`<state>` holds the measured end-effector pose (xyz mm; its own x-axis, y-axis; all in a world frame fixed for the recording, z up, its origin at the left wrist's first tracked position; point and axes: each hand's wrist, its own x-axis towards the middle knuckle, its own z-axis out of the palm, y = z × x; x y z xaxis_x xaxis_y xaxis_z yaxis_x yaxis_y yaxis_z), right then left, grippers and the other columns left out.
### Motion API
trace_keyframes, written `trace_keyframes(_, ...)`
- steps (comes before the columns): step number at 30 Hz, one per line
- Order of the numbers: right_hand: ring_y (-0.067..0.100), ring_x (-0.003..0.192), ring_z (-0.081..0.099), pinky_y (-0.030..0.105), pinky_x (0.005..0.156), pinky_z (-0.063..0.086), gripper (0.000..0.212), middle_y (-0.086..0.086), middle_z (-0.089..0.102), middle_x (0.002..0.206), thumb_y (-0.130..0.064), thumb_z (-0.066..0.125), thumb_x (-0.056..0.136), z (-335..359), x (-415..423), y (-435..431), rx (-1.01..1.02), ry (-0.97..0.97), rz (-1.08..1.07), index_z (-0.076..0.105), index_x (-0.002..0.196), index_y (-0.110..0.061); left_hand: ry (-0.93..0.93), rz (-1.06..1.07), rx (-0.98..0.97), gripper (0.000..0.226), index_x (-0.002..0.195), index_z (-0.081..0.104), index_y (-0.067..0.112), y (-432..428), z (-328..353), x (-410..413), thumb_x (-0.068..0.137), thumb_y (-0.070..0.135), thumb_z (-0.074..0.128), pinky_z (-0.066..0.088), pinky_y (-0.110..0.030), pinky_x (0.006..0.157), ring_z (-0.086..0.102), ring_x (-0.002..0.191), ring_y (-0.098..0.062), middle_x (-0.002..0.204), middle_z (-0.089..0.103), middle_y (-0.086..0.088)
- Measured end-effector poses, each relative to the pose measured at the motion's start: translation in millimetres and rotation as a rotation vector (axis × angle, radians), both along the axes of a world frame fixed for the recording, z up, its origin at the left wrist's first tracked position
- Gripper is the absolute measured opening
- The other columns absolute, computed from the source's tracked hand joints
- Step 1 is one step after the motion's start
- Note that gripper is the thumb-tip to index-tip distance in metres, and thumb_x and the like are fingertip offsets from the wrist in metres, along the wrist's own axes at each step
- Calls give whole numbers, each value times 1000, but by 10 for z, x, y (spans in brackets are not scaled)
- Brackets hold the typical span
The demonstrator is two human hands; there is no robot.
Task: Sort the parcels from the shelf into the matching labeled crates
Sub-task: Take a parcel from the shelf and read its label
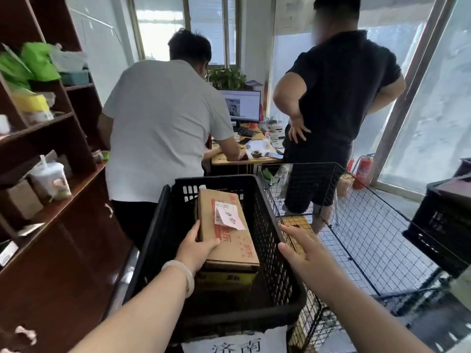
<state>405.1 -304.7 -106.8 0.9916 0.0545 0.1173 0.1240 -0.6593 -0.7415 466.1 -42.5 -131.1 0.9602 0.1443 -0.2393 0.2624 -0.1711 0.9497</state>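
A black plastic crate [267,240] stands in the middle foreground with a paper label [234,346] taped to its near wall, handwritten characters showing on it. Inside the crate lies a long cardboard parcel [229,240], resting on top of a second, yellowish box [226,277] underneath. The top parcel carries red tape along its length and a white slip [229,216] with handwriting stuck to its upper face. The left hand [197,247] reaches into the crate and grasps the near left corner of the top parcel, thumb across the top face and fingers down the side, so its grip is closed on the parcel; a pale bangle [182,275] sits on that wrist. The right hand [303,253] is over the right rim of the crate with fingers spread and straight, its grip released and holding nothing; whether it touches the rim I cannot tell. Just to the right of the crate stands a black wire-mesh bin [356,225], and another dark crate [443,220] sits at the far right. A brown wooden shelf [51,174] runs along the left, holding a lidded drink cup [51,180] and green bags [38,62]. Beyond the crate, a person in a grey shirt [163,128] leans over a surface [244,156] carrying a monitor [242,105], and a person in a dark shirt [341,98] stands beside them with a hand on the hip.
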Motion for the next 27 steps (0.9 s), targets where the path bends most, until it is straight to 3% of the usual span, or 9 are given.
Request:
trace_keyframes(3, 1, 139, 27, 46, 114, 32, 65, -27, 32, 148, -74, 40, 78, -69, 200, -28, -44, 36, -43, 35, 139, -53, 42, -57, 62, 85, 154, 25, 32, -40, -209, 364, 85, 21, 74, 47, -38, 102, 57, 113, -20, 136, 54, -2)
trace_keyframes(10, -2, 140, 19, 41, 114, 26, 63, -33, 18, 150, -69, 41, 83, -172, 613, 13, -240, 105, -121, 24, 143, -57, 168, -138, 20, 84, 154, 27, 32, -152, -799, 1004, 85, 18, 74, 48, -35, 100, 61, 108, -18, 130, 61, -2)
trace_keyframes(15, -6, 134, 19, 33, 109, 22, 60, -35, 20, 145, -71, 36, 84, -258, 792, -2, -243, 125, -168, 24, 141, -58, 215, -161, -6, 82, 155, 21, 32, -224, -1274, 1205, 90, 22, 70, 47, -30, 92, 59, 108, -18, 134, 59, -2)
trace_keyframes(18, -6, 129, 25, 31, 106, 26, 52, -32, 27, 140, -65, 39, 89, -298, 830, -43, -207, 133, -236, 28, 140, -58, 249, -166, -45, 83, 156, 16, 33, -284, -1519, 1244, 93, 20, 67, 46, -34, 100, 58, 115, -22, 137, 58, -4)
trace_keyframes(22, -11, 121, 24, 23, 102, 20, 50, -32, 29, 133, -64, 39, 90, -317, 777, -91, -177, 152, -316, 31, 139, -57, 316, -226, -26, 87, 156, 4, 37, -256, -1726, 1278, 94, 30, 65, 41, -35, 107, 56, 119, -22, 138, 56, -2)
trace_keyframes(25, -7, 125, 26, 24, 102, 23, 55, -25, 32, 141, -67, 39, 87, -316, 721, -60, -155, 180, -356, 34, 140, -53, 297, -260, 89, 90, 157, 5, 29, -253, -1760, 1315, 92, 32, 67, 36, -38, 111, 48, 131, -27, 147, 47, -6)
trace_keyframes(27, -4, 130, 26, 29, 105, 25, 61, -23, 30, 147, -71, 36, 84, -294, 686, -38, -181, 211, -371, 32, 142, -52, 248, -241, 302, 93, 158, 6, 22, -298, -1689, 1345, 90, 36, 68, 27, -38, 117, 32, 143, -30, 160, 26, -11)
